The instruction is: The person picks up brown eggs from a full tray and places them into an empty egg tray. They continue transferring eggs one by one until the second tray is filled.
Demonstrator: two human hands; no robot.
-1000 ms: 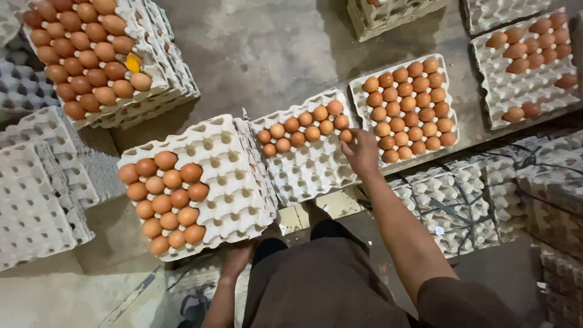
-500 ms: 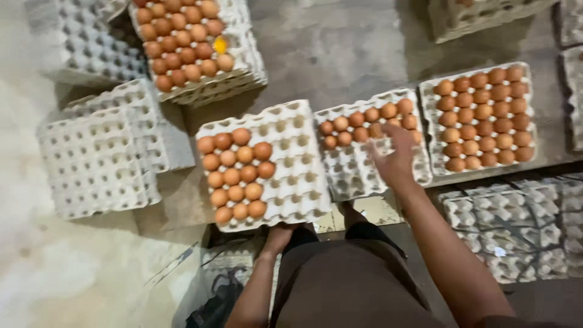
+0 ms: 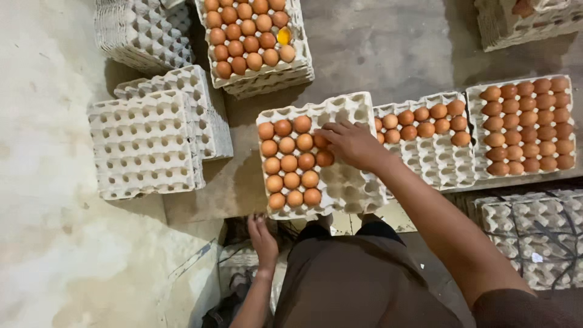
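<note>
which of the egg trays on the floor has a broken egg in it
The full tray at the top, on a stack of empty trays: a yellow yolk shows near its right edge. The other trays show only whole brown eggs.

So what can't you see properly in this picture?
- Head view: the right hand covers part of the near egg tray, so whether it holds an egg cannot be told.
- Left hand: what its fingers touch under the tray's edge is in shadow.
- Top tray of eggs is cut off by the picture's top edge.
- The yellow spot there is too small to make out.
</note>
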